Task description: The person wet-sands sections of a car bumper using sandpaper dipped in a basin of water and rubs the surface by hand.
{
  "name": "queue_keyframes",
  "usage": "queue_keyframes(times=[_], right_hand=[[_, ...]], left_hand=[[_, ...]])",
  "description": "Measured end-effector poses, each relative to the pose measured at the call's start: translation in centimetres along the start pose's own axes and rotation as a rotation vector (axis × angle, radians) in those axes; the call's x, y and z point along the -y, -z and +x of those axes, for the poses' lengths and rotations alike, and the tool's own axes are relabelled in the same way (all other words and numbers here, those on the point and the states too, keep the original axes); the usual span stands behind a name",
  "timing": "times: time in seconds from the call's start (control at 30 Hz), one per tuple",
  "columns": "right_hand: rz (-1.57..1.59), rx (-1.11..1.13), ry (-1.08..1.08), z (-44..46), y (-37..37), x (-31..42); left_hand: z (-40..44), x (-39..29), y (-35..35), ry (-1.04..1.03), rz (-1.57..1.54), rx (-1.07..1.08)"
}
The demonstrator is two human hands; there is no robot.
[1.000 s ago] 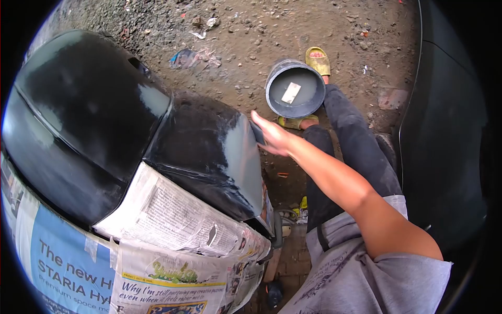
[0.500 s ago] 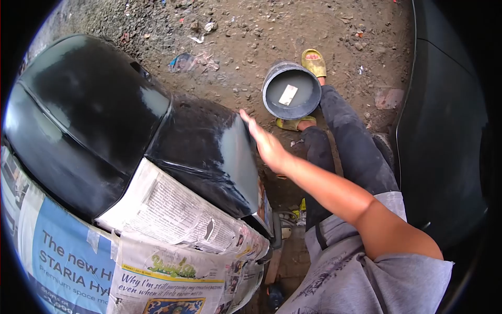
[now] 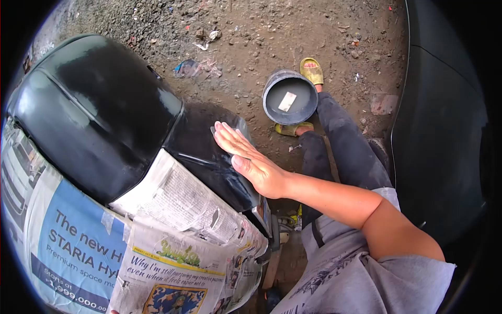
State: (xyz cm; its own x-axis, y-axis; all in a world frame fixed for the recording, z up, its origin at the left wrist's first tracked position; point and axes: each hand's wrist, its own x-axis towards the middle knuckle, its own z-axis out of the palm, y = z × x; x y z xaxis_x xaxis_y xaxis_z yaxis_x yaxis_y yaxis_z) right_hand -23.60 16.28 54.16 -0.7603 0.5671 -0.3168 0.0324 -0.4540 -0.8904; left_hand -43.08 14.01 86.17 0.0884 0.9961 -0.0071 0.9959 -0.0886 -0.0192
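Reaching across with right hand [image 3: 255,166] over black panel [image 3: 196,131], beside newspaper [image 3: 183,201]. Extending fingers nearly straight, thumb slightly apart; cannot tell of any hold in grip, underside hidden. Also: bucket [image 3: 291,120] with white block [image 3: 287,101] inside, near sandals [image 3: 312,73].

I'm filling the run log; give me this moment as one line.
right hand: open, over black panel | contact, anything under palm: unclear | newspaper: along panel edge | bucket: pale block inside

Glossy, smooth black bodywork [image 3: 136,115] with matt grey patches, creased matt newspaper [image 3: 183,199], dull plastic-looking bucket [image 3: 276,77], rough gritty ground [image 3: 334,21], soft grey cloth shirt [image 3: 361,261]
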Motion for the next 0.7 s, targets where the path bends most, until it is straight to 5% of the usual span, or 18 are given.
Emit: queue_keyframes(times=[0.1,0.2,0.3,0.43,0.5,0.57,0.63,0.7], right_hand=[[-0.081,0.036,-0.027,3.6,1.1,-3.4],[0.112,0.059,-0.32,9.6,2.0,-9.6],[-0.08,0.059,-0.369,8.8,2.0,-8.7],[-0.054,-0.081,-0.061,-0.4,-1.9,1.0],[-0.063,-0.146,0.046,-1.1,-2.3,-0.4],[0.074,-0.29,-0.148,1.2,-1.3,-6.5],[0.533,-0.402,-0.596,3.3,0.1,-9.3],[0.513,-0.447,-0.698,2.8,-0.4,-9.9]], left_hand=[[0.0,-0.4,0.6,0.056,0.027,0.039],[0.5,-0.6,1.7,0.083,0.06,0.131],[0.4,-0.5,2.2,0.104,0.021,0.169],[1.6,-0.7,1.6,0.09,0.047,0.032],[-1.6,0.7,3.5,0.073,-0.076,0.225],[-0.8,0.2,3.3,0.07,-0.04,0.239],[-0.5,0.3,3.1,0.065,-0.05,0.219],[-0.8,-0.1,2.9,0.105,-0.057,0.212]])
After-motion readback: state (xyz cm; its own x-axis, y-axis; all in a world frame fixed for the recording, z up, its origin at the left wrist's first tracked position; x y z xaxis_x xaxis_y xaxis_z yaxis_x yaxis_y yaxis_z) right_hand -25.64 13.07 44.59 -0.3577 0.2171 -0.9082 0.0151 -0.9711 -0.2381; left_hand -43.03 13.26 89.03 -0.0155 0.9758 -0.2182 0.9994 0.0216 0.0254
